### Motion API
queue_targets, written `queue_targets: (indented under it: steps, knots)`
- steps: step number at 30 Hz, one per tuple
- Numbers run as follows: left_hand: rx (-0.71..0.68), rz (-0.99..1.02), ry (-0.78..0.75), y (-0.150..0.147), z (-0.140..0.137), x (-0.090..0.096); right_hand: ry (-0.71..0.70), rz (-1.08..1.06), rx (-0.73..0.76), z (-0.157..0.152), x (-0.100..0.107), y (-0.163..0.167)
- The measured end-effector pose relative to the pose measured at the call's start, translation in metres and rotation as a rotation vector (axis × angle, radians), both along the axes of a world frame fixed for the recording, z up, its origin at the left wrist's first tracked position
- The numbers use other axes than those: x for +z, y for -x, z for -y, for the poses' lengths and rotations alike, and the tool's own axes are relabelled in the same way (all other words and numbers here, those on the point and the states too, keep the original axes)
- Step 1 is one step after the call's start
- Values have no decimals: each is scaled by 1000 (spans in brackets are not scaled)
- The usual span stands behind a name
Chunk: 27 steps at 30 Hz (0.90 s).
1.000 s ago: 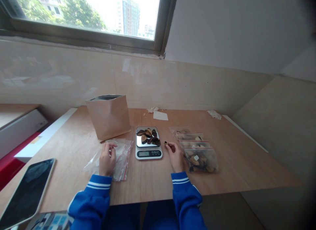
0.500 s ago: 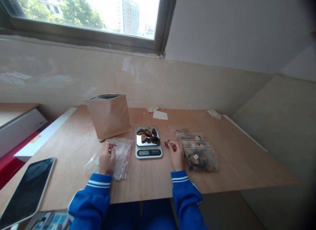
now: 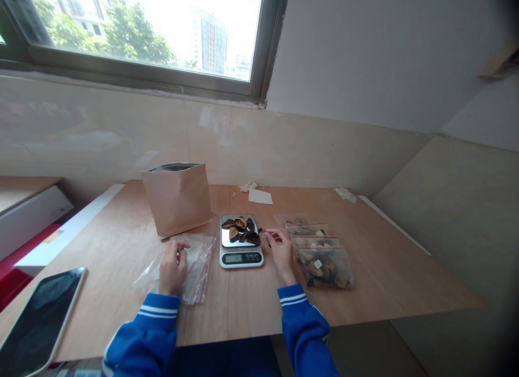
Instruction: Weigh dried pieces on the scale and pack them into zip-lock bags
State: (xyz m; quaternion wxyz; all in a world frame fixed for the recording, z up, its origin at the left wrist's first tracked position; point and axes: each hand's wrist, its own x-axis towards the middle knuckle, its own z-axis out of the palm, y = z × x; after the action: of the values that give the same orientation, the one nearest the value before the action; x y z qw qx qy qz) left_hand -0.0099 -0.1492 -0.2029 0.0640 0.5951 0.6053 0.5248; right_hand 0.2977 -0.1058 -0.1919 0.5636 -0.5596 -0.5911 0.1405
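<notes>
Centrally, dried pieces (image 3: pixel 242 229) on scale (image 3: pixel 243 260), between hands (image 3: pixel 173 269).

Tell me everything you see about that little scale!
The scale is white with rounded corners and a shiny, metal-looking square plate. Its front has a dark panel with a small grey screen and buttons; the numbers are too blurry to read surely. It sits flat on the wooden table. Dark brown pieces lie on the plate, and the right hand holds another small piece near its right edge.
</notes>
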Motion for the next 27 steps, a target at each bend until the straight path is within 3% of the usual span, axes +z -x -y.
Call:
queue_targets:
  steps: [8, 12, 17, 22, 27]
  knots:
    - [6, -1, -7, 1, -1, -1, 78, 2, 159, -72, 12, 14]
    - [2, 12, -9, 0, 1, 2, 110, 45, 233, -85, 9, 18]
    - [-4, 23, -7, -1, 1, 3, 92, 140, 343, -79, 11, 14]
    - [5, 0, -5, 1, 1, 0, 84, 128, 267, -60, 14, -3]
    - [-57, -101, -84, 0, 8, 6, 74, 251, 156, -21, -8, -12]
